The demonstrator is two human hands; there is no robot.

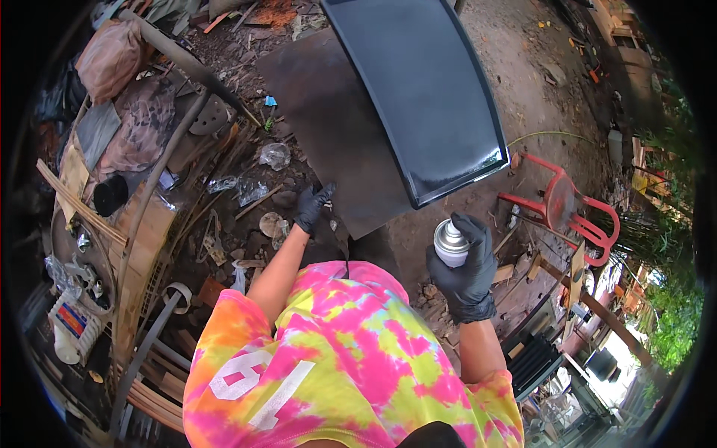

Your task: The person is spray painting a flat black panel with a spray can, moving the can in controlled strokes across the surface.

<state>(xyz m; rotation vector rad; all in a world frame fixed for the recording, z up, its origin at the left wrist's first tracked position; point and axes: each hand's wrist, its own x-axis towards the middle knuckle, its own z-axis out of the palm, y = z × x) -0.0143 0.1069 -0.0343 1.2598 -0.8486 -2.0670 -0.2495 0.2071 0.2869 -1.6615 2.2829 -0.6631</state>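
Tie-dye shirt right up close, pink, yellow and orange, and out from its sleeves come two bare forearms ending in black gloves. Right hand first: it's closed around a spray can, silver top up, fingers wrapped over the far side, the can just off the near edge of a glossy black panel. That panel has a raised rim, and light flares brightly at its near right corner. It overlaps the right side of a dull brown sheet; whether it touches that sheet, I can't tell.

Over to the left hand, up against the brown sheet's left edge, close to its near corner; whether the fingers have closed on that edge, I can't tell. Just beyond that edge, on the littered ground, sits a crumpled clear plastic bag, with a small blue scrap farther up.

Out past the panel's near right corner, a red chair! And away on the left, a bent metal pipe curves beside a black cylinder, with a white container nearer the person.
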